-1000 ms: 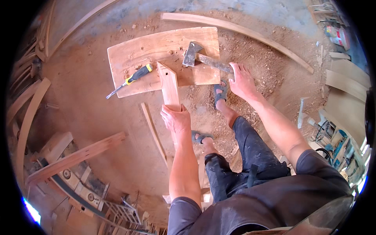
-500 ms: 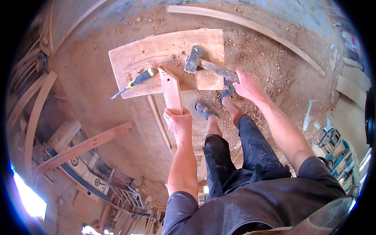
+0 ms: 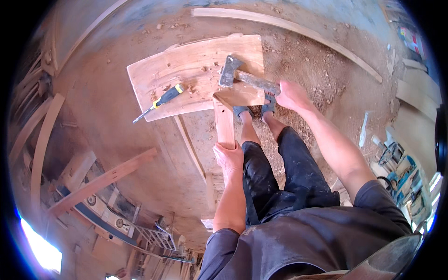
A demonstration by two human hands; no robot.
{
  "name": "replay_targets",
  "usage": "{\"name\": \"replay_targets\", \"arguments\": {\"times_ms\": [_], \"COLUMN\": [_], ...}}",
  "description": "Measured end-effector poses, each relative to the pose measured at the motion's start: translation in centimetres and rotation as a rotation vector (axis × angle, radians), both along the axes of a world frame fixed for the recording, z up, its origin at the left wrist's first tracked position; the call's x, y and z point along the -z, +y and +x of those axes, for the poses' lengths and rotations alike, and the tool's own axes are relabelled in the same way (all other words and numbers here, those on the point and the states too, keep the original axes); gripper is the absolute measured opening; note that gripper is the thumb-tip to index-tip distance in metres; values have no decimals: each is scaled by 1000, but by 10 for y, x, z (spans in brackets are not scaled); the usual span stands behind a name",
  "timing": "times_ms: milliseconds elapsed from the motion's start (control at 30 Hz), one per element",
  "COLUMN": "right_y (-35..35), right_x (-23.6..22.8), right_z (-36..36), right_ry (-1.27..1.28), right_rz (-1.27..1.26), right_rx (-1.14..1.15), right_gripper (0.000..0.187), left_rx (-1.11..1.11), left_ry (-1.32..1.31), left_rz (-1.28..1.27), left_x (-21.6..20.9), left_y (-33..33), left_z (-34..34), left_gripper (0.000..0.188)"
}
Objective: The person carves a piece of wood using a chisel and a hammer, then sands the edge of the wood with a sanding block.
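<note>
My left hand (image 3: 229, 157) grips a squared wooden piece (image 3: 224, 123) with a slanted end and a small dark hole near that end. This end overlaps the near edge of a wooden board (image 3: 186, 58). My right hand (image 3: 293, 95) is wrapped round the handle of a hatchet (image 3: 230, 71), whose grey head is over the right part of the board. Whether the head touches the board I cannot tell. On the board's left part lies a yellow-and-black screwdriver (image 3: 165, 97), its shaft sticking out past the edge. Wood chips are scattered on the board.
A long curved plank (image 3: 298, 32) lies on the floor beyond the board. My sandalled feet (image 3: 268, 103) are just below the board, beside chip-strewn floor. At lower left, a reddish beam (image 3: 105, 179) rests across machinery; blue tools (image 3: 405, 175) stand far right.
My left hand has shifted right and closer to me with the wooden piece, which now stands more upright in the picture. My left foot has moved in toward the right one. The hatchet stays nearly put.
</note>
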State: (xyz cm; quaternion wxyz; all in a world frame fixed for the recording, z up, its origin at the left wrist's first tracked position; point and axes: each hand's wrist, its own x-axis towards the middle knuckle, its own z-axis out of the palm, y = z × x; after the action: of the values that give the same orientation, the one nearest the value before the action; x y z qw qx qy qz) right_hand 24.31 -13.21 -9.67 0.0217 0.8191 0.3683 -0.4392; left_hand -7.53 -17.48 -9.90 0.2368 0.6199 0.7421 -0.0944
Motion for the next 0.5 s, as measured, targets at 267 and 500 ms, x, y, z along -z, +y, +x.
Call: {"name": "replay_targets", "arguments": {"times_ms": [267,500], "right_y": [0,-3], "right_x": [11,2], "right_z": [-3,-14], "right_ry": [-13,1], "right_rz": [-60,-49], "right_rx": [4,16], "right_gripper": [39,45], "left_rx": [-74,-91], "left_ry": [-61,-86], "left_rz": [-111,-84], "left_x": [-6,-4], "left_y": [1,4], "left_z": [-3,0], "left_gripper": [82,87]}}
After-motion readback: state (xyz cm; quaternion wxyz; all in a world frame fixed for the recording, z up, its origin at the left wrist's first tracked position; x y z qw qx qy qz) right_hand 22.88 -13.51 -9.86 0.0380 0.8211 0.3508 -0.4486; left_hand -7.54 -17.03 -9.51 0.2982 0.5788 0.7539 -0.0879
